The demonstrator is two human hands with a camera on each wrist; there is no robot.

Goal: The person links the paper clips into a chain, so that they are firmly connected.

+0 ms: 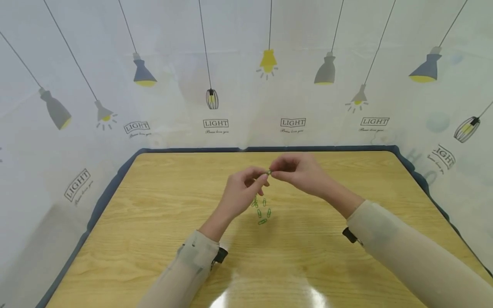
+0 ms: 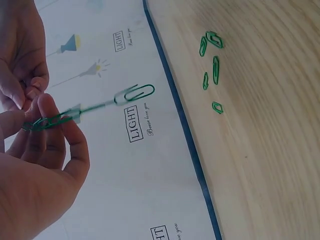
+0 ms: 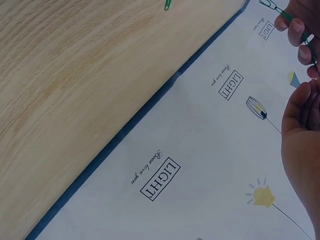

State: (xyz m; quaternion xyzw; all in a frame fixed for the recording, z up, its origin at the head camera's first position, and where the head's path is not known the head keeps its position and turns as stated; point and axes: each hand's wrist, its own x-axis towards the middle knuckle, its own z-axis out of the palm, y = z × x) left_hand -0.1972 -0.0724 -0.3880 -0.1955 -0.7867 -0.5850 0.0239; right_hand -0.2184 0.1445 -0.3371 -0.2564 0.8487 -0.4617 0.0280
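Observation:
My left hand (image 1: pixel 242 192) holds a chain of linked green paper clips (image 2: pixel 139 92), pinched between thumb and fingers. In the left wrist view the chain dangles out past the fingers, its far clip hanging free. Fingertip to fingertip with it, my right hand (image 1: pixel 302 173) pinches a small green paper clip (image 1: pixel 269 172) at the chain's near end, mostly hidden by the fingers. Both hands are raised above the table. Below them, several loose green paper clips (image 1: pixel 262 221) lie scattered on the wood.
The wooden table (image 1: pixel 154 239) has a dark blue edge (image 1: pixel 192 150) along its back and sides. Behind it hangs a white sheet (image 1: pixel 173 98) printed with lamps and lettering. Black straps (image 1: pixel 221 255) with small devices sit at both wrists.

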